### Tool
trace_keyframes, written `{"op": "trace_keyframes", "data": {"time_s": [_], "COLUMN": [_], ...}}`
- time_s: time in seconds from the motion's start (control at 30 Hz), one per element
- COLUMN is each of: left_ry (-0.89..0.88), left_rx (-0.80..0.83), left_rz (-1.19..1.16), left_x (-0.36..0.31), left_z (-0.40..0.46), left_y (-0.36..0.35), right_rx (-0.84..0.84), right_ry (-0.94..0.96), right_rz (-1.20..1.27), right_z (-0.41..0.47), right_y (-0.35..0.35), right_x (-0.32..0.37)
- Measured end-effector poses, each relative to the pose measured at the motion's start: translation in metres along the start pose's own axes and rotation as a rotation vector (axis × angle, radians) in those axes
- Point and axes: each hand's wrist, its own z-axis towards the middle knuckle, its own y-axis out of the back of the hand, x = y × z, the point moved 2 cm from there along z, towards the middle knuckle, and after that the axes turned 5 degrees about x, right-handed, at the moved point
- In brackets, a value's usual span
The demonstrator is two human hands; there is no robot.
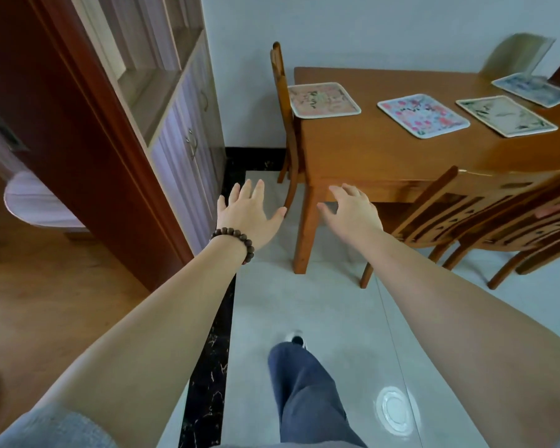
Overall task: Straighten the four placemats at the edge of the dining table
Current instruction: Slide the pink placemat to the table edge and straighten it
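Note:
Four placemats lie on the wooden dining table (pixel 385 147). A pinkish mat (pixel 323 99) sits at the table's left end. To its right lie a blue and pink floral mat (pixel 423 115), a pale green mat (pixel 505 115) and a blue mat (pixel 533 88), each turned at its own angle. My left hand (pixel 248 215), with a bead bracelet on the wrist, is held out with fingers spread over the floor. My right hand (pixel 353 212) is open in front of the table's near corner. Both hands hold nothing and are short of the mats.
A wooden chair (pixel 283 121) stands at the table's left end and two more chairs (pixel 485 218) are tucked in on the near side. A tall cabinet (pixel 175 118) with a dark wooden frame is on the left. My leg (pixel 304 392) steps on grey floor tiles.

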Motion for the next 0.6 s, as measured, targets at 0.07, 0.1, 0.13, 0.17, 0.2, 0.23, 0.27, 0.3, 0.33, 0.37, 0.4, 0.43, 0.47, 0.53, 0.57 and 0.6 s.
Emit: {"op": "trace_keyframes", "data": {"time_s": [0.07,0.1,0.13,0.17,0.2,0.23,0.27,0.3,0.33,0.37,0.4,0.43,0.47,0.53,0.57,0.6], "left_ry": [-0.006,-0.008,-0.012,-0.013,-0.011,-0.01,-0.007,-0.005,-0.007,-0.012,-0.016,-0.02,-0.024,-0.031,-0.036,-0.039], "left_rx": [-0.001,0.0,-0.002,-0.002,-0.004,-0.007,-0.007,-0.004,0.0,0.005,0.011,0.014,0.016,0.026,0.035,0.041], "left_rz": [0.01,0.018,0.026,0.037,0.048,0.056,0.059,0.063,0.069,0.076,0.081,0.085,0.089,0.091,0.092,0.096], "left_x": [0.005,0.007,0.008,0.009,0.009,0.009,0.008,0.005,0.003,0.0,-0.004,-0.007,-0.01,-0.014,-0.015,-0.015], "left_z": [0.04,0.063,0.088,0.114,0.142,0.17,0.199,0.228,0.255,0.28,0.306,0.329,0.35,0.388,0.406,0.423], "left_y": [-0.004,-0.006,-0.006,-0.006,-0.005,-0.003,-0.001,0.002,0.005,0.007,0.01,0.012,0.013,0.013,0.012,0.011], "right_rx": [-0.01,-0.008,-0.007,-0.008,-0.014,-0.021,-0.023,-0.024,-0.023,-0.021,-0.018,-0.019,-0.024,-0.032,-0.03,-0.025], "right_ry": [-0.009,-0.016,-0.025,-0.035,-0.045,-0.051,-0.054,-0.053,-0.052,-0.054,-0.059,-0.067,-0.076,-0.1,-0.113,-0.123], "right_rz": [0.002,0.004,0.011,0.022,0.034,0.046,0.057,0.067,0.075,0.076,0.077,0.079,0.085,0.091,0.09,0.091], "right_z": [0.042,0.065,0.089,0.115,0.142,0.17,0.199,0.228,0.256,0.281,0.306,0.328,0.349,0.386,0.403,0.418], "right_y": [-0.002,-0.003,-0.002,0.0,0.003,0.008,0.013,0.019,0.024,0.028,0.033,0.036,0.04,0.044,0.046,0.046], "right_x": [-0.003,-0.005,-0.007,-0.008,-0.01,-0.012,-0.013,-0.014,-0.015,-0.015,-0.017,-0.019,-0.021,-0.028,-0.031,-0.035]}}
